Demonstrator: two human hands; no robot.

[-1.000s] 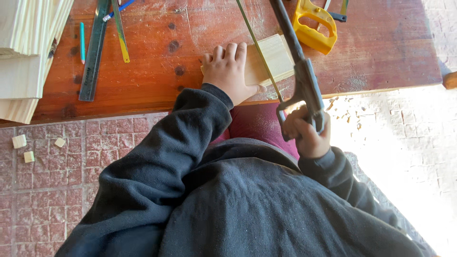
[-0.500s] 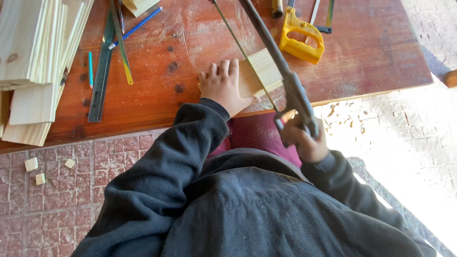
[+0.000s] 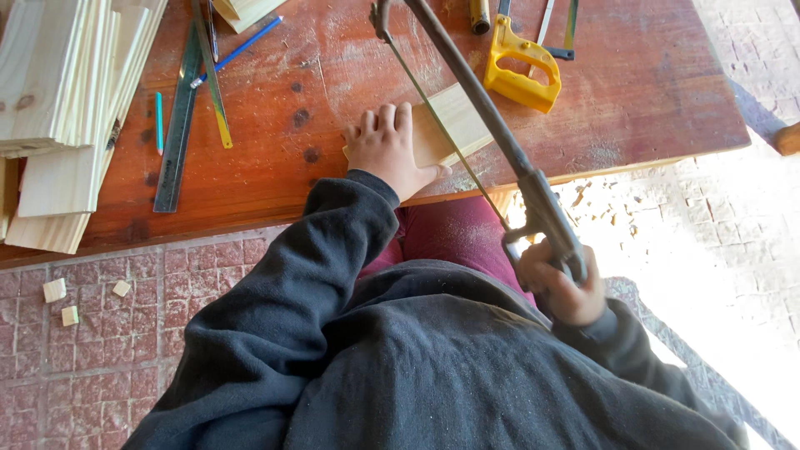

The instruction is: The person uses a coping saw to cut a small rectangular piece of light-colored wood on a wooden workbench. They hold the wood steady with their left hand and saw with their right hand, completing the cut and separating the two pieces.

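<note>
1. Board (image 3: 454,117) lies flat at the near edge of the red table (image 3: 650,92), right of centre, its right end pointing toward the table edge. The saw blade (image 3: 442,125) crosses it at a slant.
2. Far left: plank stack (image 3: 58,92), pale wood, overhanging the table's left side. No container is in view; nothing is boxed or binned.
3. Beside the stack: a long dark ruler (image 3: 177,133), a yellow ruler (image 3: 218,117), a short teal pencil (image 3: 159,122) and a blue pencil (image 3: 237,52), all loose on the table.
4. On the brick floor (image 3: 100,350) below, three small wood offcuts (image 3: 54,290) lie near each other.
5. Left hand (image 3: 387,150) rests palm down on the board's left part, fingers spread flat, pressing rather than gripping.
6. Judgement on handling: the board looks thin, light and stiff, likely softwood. It should slide easily on the dusty table, so a firm flat press close to the cut seems the sound hold. The unsupported end may split near the finish of a cut.
7. Saw (image 3: 492,133), a dark metal frame type, runs from the table's far side down past its near edge.
8. Right hand (image 3: 562,287) is closed tight round the saw handle, below table level, over the person's lap.
9. Right of the saw: a yellow handle (image 3: 521,67) of another tool, with thin metal tools (image 3: 557,29) behind it. Their kind cannot be told.
10. Sawdust and chips (image 3: 600,208) lie on the paving beneath the table's right edge.
</note>
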